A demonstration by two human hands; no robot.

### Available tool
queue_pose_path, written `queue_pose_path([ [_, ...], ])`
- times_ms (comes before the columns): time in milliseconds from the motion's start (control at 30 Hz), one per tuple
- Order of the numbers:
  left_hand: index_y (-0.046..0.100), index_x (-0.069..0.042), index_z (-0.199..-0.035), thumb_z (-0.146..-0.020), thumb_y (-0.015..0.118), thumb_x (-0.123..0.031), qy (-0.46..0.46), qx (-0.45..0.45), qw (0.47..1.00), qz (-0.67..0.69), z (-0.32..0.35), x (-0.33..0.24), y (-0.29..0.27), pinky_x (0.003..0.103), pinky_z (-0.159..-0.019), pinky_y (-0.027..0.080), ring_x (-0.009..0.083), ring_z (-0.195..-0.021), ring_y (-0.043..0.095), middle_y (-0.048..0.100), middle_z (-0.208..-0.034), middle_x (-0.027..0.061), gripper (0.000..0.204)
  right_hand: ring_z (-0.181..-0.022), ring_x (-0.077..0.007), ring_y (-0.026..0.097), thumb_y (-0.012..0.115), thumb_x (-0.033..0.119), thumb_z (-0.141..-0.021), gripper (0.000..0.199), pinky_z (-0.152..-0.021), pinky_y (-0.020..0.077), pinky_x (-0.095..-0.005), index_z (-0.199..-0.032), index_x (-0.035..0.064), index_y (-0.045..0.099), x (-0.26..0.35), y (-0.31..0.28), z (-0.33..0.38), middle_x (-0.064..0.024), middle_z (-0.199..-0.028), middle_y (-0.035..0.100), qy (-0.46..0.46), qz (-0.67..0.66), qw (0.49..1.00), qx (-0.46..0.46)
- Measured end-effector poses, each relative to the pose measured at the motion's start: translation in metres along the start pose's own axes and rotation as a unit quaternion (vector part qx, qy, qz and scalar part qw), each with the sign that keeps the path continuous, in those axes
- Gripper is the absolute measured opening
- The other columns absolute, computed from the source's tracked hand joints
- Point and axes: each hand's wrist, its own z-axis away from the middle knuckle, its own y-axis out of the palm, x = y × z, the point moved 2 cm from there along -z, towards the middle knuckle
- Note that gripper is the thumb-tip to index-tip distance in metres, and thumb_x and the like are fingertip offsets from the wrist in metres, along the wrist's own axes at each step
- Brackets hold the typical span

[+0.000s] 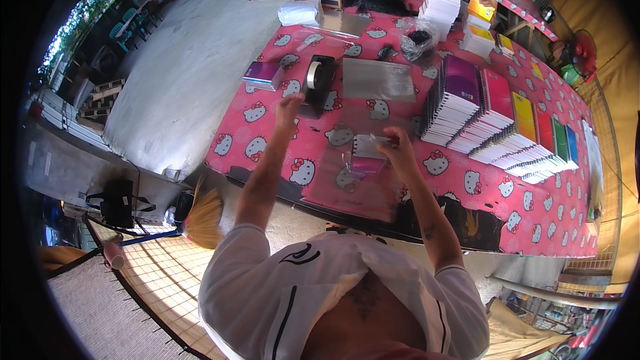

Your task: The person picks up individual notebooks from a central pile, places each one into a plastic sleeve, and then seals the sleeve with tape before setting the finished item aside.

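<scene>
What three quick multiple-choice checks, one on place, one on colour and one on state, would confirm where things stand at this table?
1. Where is the left hand?
A. at the tape dispenser
B. on the broom
C. on the fan

2. What colour is the tablecloth?
A. plain green
B. pink with white cartoon cats
C. blue striped

3. How is the small notebook by the right hand?
A. lying untouched far off
B. held in that hand over a clear plastic sleeve
C. on the floor

Answers: 1 A, the hand reaches just below the dispenser; 2 B, the cloth shows clearly; 3 B, the fingers close on its edge.
</scene>
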Motion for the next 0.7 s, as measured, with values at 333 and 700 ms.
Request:
queue_pose_path([
  [333, 0.074, -0.006, -0.091, -0.083, 0.068, -0.02, 0.224, 0.125, 0.695, -0.672, 0.012, -0.08, 0.016, 0.041, -0.07, 0.056, 0.0318, -0.076, 0.072, 0.071, -0.083, 0.0158, 0.017, -0.097, -0.018, 0.055, 0.077, 0.008, -0.076, 0.044, -0.08, 0.0524, -0.0315, -0.117, 0.0045, 0.061, 0.0, 0.005, 0.003, -0.0094, -0.11, 0.053, -0.02, 0.019, 0.999, -0.029],
  [700, 0.072, -0.007, -0.09, -0.087, 0.07, -0.036, 0.009, 0.63, 0.606, -0.485, 0.026, -0.059, 0.163, 0.037, -0.069, 0.055, 0.0235, -0.071, 0.068, 0.069, -0.073, 0.005, 0.03, -0.095, -0.0144, 0.059, 0.074, 0.004, -0.083, 0.046, -0.077, 0.0516, -0.028, -0.124, 0.0052, 0.054, -0.002, 0.008, 0.005, -0.0073, -0.106, 0.057, -0.036, -0.003, 0.999, 0.008],
])
